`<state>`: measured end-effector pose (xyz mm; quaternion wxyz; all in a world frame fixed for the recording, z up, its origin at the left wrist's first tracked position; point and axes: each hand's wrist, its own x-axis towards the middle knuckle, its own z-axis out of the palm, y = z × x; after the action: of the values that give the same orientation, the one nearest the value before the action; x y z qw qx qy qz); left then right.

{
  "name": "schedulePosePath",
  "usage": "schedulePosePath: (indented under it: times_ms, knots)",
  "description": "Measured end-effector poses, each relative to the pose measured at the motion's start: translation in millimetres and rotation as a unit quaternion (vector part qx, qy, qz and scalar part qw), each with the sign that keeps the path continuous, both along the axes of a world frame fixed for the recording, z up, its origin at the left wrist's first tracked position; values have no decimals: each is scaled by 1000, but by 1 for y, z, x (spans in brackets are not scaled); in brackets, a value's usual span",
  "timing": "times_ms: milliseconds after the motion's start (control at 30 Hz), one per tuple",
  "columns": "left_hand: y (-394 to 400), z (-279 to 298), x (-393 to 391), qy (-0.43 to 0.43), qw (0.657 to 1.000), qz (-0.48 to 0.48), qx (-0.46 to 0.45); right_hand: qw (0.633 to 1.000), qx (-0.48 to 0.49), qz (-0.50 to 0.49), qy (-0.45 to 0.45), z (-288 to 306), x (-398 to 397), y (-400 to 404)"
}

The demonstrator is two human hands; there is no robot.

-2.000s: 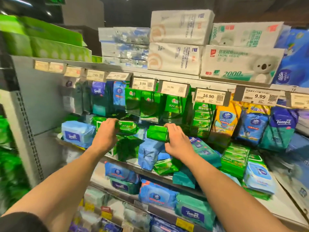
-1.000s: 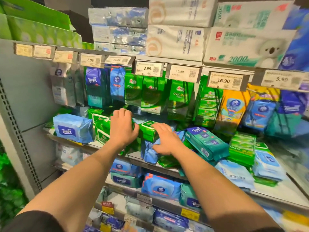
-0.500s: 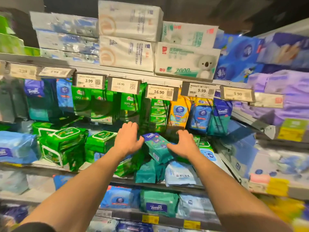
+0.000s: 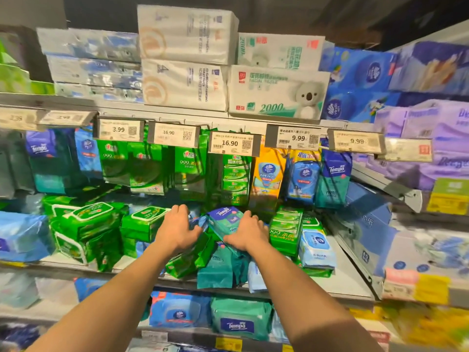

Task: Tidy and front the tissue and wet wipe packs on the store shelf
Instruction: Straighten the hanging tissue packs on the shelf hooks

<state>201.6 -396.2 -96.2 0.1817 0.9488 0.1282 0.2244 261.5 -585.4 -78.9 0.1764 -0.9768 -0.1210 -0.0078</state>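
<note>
A teal Tempo pack [image 4: 223, 222] lies tilted on a heap of green and teal packs in the middle of the wire shelf [image 4: 342, 283]. My right hand [image 4: 250, 233] grips its right side, thumb on the front face. My left hand [image 4: 177, 228] rests flat on the packs just left of it, fingers stretched toward the back and thumb spread toward the teal pack. Green lidded wipe packs [image 4: 88, 224] are stacked to the left. A green 999 multipack [image 4: 285, 231] and a pale blue wipe pack [image 4: 316, 246] stand to the right.
Green, blue and orange packs hang on pegs [image 4: 185, 163] behind price tags [image 4: 229, 143]. Large tissue bundles [image 4: 276, 90] fill the top shelf. Blue and teal Tempo packs [image 4: 238, 318] sit on the shelf below. An angled neighbouring shelf unit [image 4: 380, 224] juts in at the right.
The view swung right along the shelf, away from the green lidded packs. Both hands moved to the teal Tempo pack, and the right hand has closed onto its right side.
</note>
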Motion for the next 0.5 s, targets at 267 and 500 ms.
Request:
schedulePosePath:
  times_ms: [267, 500]
  knots:
    - [-1, -8, -4, 106, 994, 23, -20, 998, 56, -20, 0, 4, -8, -11]
    - [-12, 7, 7, 184, 982, 21, -28, 991, 126, -9, -51, 28, -20, -64]
